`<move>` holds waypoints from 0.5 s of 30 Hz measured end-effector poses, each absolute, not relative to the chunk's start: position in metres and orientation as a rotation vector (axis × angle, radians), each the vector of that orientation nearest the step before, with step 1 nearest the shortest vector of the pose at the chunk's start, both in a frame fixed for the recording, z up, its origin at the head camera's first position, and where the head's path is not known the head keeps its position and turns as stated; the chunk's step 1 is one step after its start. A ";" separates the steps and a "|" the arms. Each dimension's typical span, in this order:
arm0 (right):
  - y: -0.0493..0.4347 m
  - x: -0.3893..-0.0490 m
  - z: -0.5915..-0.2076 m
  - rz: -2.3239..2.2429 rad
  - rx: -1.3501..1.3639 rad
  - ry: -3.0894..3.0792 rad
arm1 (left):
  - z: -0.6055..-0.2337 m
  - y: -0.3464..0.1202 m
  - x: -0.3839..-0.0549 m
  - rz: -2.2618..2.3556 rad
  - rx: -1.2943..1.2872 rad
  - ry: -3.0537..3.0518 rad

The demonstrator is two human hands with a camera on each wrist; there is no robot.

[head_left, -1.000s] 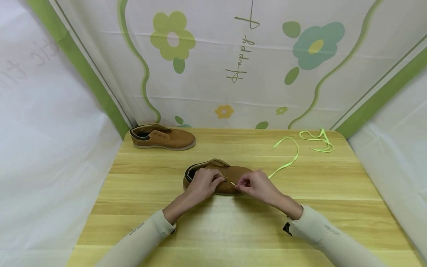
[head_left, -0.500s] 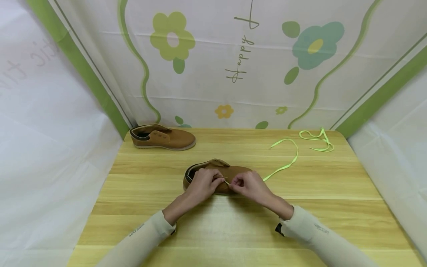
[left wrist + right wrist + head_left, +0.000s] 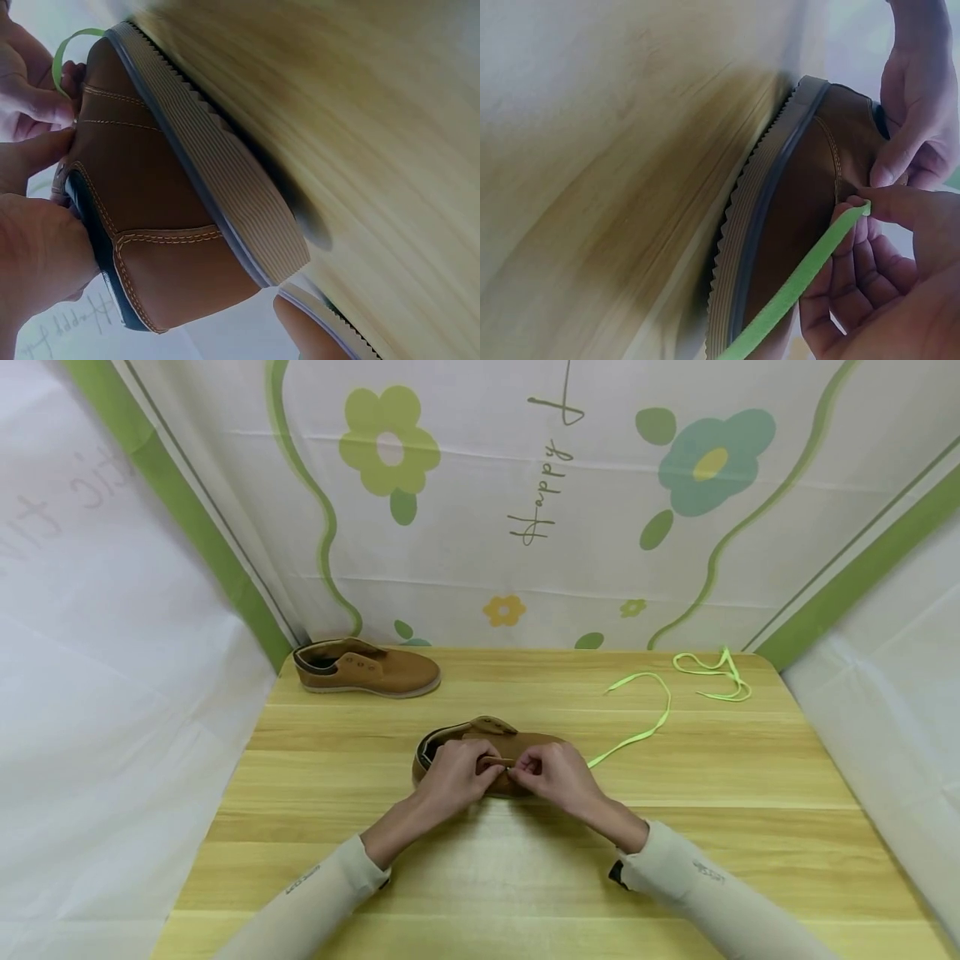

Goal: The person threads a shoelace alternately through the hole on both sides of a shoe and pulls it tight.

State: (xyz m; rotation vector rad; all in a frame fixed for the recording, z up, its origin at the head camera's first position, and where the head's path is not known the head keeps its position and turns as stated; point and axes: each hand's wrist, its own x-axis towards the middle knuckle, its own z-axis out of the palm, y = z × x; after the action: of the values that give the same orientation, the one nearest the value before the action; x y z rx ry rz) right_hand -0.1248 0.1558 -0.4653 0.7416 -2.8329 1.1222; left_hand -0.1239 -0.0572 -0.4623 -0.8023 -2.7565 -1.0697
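My left hand grips the shoe at its collar, fingers curled over the upper and the thumb bracing the eyelet flap; this grip is unchanged over the last second. The shoe sits sole-down at mid tabletop. My right hand has closed in leftward and now meets the left. Its fingers pinch the tip of the green lace right against the upper, so I judge threading about to start. The lace's slack has drawn in, its tail lying far right.
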 end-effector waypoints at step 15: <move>0.159 -0.131 -0.470 1.155 0.776 -2.764 | -0.464 -0.058 -0.122 -0.981 -0.929 -2.612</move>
State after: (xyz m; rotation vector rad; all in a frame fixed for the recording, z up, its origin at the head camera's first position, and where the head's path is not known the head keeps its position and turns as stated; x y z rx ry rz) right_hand -0.1308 0.1592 -0.4698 0.7755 -2.7637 1.1550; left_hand -0.1215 -0.0584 -0.4636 -0.9288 -2.6118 -0.9813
